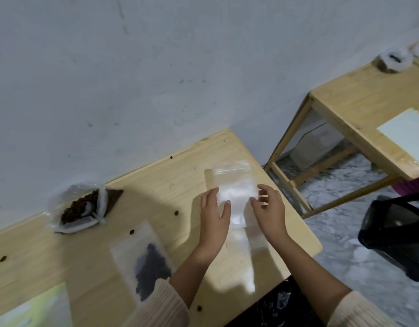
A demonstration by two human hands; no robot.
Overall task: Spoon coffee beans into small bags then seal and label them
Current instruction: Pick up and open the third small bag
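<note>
An empty clear zip bag is held up above the wooden table. My left hand pinches its left edge and my right hand pinches its right edge. More empty clear bags lie flat on the table under my hands. A filled bag with dark coffee beans lies flat to the left of my left forearm. An open plastic bag of coffee beans with a white spoon in it sits by the wall at the left.
Loose beans are scattered on the table. A pale green sheet lies at the bottom left. A second wooden table with a white sheet stands to the right. A black bin sits on the floor.
</note>
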